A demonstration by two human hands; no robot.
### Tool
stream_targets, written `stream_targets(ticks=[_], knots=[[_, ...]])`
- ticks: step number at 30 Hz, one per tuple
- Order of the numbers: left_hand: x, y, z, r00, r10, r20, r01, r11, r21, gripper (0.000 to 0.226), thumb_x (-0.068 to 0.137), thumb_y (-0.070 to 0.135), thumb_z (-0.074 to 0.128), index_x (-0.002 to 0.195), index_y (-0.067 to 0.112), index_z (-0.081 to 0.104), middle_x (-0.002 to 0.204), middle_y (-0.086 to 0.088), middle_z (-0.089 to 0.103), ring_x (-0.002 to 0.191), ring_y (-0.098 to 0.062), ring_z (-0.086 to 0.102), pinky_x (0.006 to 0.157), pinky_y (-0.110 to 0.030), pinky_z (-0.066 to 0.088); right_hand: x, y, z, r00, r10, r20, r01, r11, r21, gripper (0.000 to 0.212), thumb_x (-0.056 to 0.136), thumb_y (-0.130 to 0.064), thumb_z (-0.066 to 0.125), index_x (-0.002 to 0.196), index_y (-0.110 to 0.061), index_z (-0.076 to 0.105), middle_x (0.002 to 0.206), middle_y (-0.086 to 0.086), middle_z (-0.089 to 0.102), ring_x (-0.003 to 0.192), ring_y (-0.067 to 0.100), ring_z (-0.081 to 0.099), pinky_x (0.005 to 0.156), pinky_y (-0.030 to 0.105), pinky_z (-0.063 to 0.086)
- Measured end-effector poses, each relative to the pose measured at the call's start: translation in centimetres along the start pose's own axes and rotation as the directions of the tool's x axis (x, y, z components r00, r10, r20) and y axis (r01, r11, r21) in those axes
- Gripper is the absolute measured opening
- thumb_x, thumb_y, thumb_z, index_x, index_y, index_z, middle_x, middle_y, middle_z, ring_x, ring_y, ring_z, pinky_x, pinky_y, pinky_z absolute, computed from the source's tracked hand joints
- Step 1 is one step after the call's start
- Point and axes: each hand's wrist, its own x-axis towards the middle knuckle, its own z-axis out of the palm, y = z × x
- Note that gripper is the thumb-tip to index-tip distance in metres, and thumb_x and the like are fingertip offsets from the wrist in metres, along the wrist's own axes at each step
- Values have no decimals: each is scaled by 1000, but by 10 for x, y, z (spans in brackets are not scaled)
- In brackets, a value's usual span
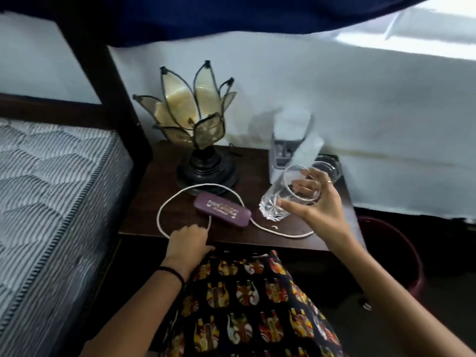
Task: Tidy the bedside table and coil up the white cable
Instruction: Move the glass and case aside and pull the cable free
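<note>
White cable (164, 207) in one loose loop around purple case (222, 210)

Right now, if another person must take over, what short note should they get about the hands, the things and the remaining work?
Left hand: on the white cable at the table's front edge.
Right hand: holds the clear glass, tilted above the bedside table.
Cable lies in a loose loop around the purple case, before the lotus lamp.
Done: nothing visibly finished.
Left: set the glass down, coil the cable.
</note>
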Motion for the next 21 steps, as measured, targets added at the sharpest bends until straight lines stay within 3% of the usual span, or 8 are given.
stream_targets(ticks=[3,6,9,16,21], knots=[[4,12,-5,1000,-22,13,21,999,39,39,80,51,63,102,19,61,107,-3,63,101,-24,61,76,-33,48,7,12,-48,994,12,-105,-19,998,-64,84,47,-38,90,120,-25,51,102,-5,67,92,-4,65,70,13,53],[9,19,-9,999,-34,17,32,994,102,33,83,44,63,104,19,60,109,-2,64,103,-23,61,77,-33,47,25,29,-87,977,23,-212,-46,994,-104,74,54,-25,92,116,-26,51,99,-3,66,85,6,69,71,20,56],[17,27,-14,998,30,61,-43,971,234,18,90,24,55,106,18,61,111,-2,64,105,-22,60,81,-35,48,55,39,-113,967,5,-255,-55,980,-192,75,55,-28,91,117,-25,49,98,3,65,80,5,65,80,30,55],[35,38,-26,970,174,171,-232,873,430,25,91,11,44,109,19,61,115,-3,64,107,-22,61,81,-35,47,138,50,-113,958,-34,-286,-37,971,-238,77,54,-35,90,118,-19,50,98,4,64,75,1,60,73,18,48],[38,34,-22,961,196,196,-264,862,434,23,90,11,46,106,20,60,113,-1,63,104,-22,61,77,-35,45,174,67,-91,941,52,-335,-127,971,-205,77,51,-37,88,115,-20,49,97,4,62,87,20,63,83,36,54]])
